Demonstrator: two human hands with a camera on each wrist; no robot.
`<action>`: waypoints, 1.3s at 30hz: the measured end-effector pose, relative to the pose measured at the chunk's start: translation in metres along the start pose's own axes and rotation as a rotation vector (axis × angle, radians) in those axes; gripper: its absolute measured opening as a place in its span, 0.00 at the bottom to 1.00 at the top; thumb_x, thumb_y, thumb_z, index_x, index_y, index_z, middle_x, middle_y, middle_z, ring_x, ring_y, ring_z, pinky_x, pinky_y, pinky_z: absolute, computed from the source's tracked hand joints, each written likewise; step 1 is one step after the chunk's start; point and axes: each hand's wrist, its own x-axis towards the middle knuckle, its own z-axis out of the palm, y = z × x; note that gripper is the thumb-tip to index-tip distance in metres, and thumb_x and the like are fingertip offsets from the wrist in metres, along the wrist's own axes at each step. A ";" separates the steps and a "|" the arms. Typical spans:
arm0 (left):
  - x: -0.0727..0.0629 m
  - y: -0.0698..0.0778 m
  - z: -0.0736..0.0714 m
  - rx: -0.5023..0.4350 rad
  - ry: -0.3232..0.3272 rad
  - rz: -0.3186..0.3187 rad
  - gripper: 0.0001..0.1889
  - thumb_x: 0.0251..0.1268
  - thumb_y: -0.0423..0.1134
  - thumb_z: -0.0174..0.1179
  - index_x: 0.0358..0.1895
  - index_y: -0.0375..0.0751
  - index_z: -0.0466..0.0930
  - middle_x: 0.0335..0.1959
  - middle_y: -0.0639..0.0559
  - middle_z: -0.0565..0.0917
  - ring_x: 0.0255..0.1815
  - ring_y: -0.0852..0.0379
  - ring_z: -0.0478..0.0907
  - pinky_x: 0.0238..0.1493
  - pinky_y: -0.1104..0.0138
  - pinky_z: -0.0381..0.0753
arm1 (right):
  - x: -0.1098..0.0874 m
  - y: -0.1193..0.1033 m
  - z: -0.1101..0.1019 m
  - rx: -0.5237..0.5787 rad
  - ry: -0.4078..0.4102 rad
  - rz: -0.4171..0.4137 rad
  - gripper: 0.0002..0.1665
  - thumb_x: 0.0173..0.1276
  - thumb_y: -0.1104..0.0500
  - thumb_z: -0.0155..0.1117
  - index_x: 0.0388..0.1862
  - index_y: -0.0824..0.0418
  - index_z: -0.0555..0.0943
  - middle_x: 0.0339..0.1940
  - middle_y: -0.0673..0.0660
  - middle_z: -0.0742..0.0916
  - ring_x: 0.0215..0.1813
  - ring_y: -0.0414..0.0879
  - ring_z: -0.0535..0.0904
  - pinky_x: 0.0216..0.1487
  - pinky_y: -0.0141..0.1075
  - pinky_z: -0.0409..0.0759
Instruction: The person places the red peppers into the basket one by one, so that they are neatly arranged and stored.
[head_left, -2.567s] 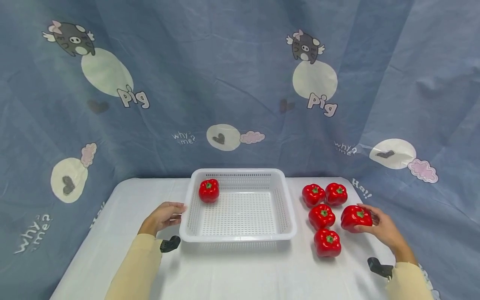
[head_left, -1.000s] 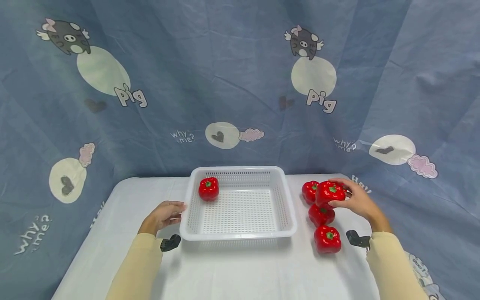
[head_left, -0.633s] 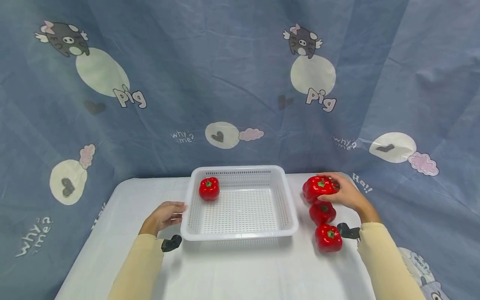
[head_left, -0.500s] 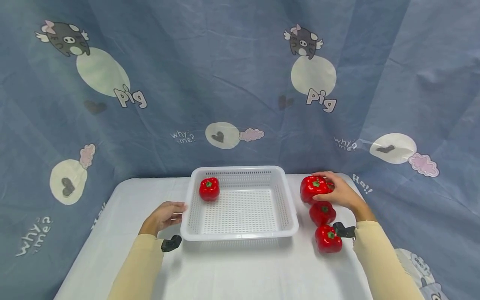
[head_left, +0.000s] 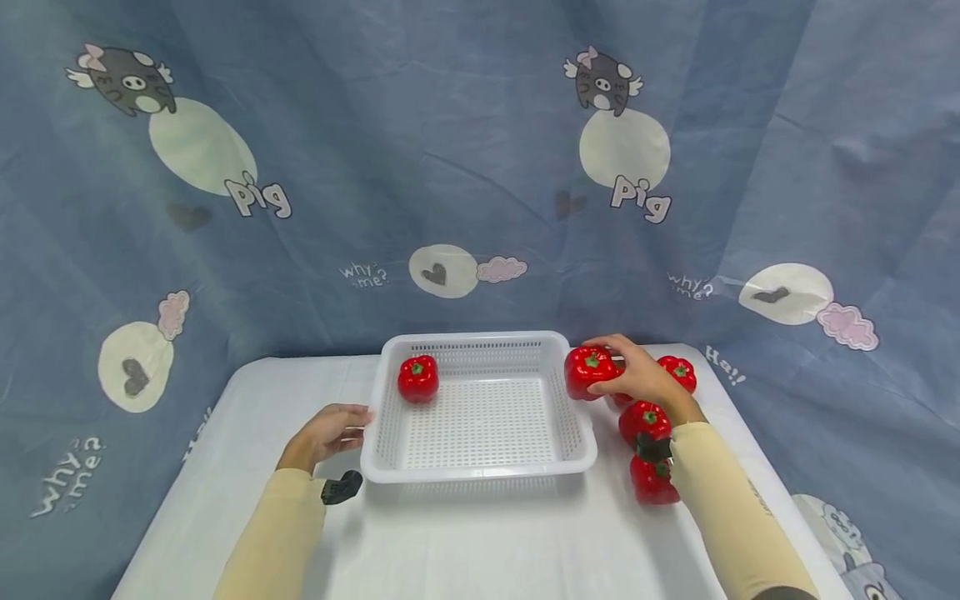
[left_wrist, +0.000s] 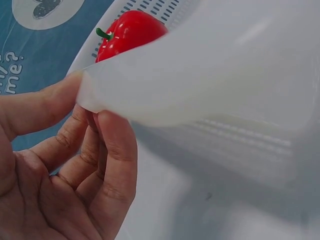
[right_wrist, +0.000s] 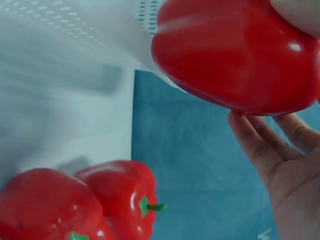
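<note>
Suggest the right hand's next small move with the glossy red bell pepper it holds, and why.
I'd probably ease the glossy red bell pepper left, past the right rim of the white perforated plastic basket: in the head view it overlaps that rim, so lowering it here might catch. The right hand grips it, the left hand pinches the opposite rim, and another red bell pepper sits inside.

The tabletop is white, with rounded back corners. A perforated white basket stands on it near the back edge. Right of it lie four items: rear-left red pepper (mostly hidden in head view), rear-right red pepper, middle red pepper, front red pepper (partly covered).
</note>
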 end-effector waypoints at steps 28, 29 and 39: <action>0.000 -0.002 0.000 -0.036 -0.003 0.013 0.27 0.64 0.36 0.63 0.63 0.26 0.68 0.49 0.40 0.82 0.41 0.52 0.81 0.44 0.63 0.84 | 0.049 -0.021 0.060 0.032 0.024 -0.066 0.45 0.48 0.61 0.79 0.66 0.57 0.70 0.64 0.62 0.73 0.66 0.62 0.67 0.56 0.54 0.78; -0.001 -0.002 0.000 -0.036 -0.005 0.013 0.28 0.64 0.36 0.63 0.64 0.26 0.68 0.50 0.39 0.81 0.41 0.52 0.80 0.44 0.63 0.84 | 0.050 -0.020 0.063 0.033 0.025 -0.075 0.45 0.48 0.61 0.79 0.66 0.57 0.70 0.64 0.62 0.73 0.66 0.62 0.67 0.56 0.54 0.78; -0.001 0.000 0.001 -0.030 -0.004 0.009 0.27 0.65 0.36 0.62 0.64 0.27 0.68 0.55 0.36 0.78 0.45 0.49 0.79 0.46 0.62 0.84 | 0.061 -0.021 0.081 0.054 0.034 -0.073 0.45 0.47 0.63 0.78 0.67 0.56 0.71 0.63 0.60 0.75 0.65 0.60 0.68 0.54 0.53 0.79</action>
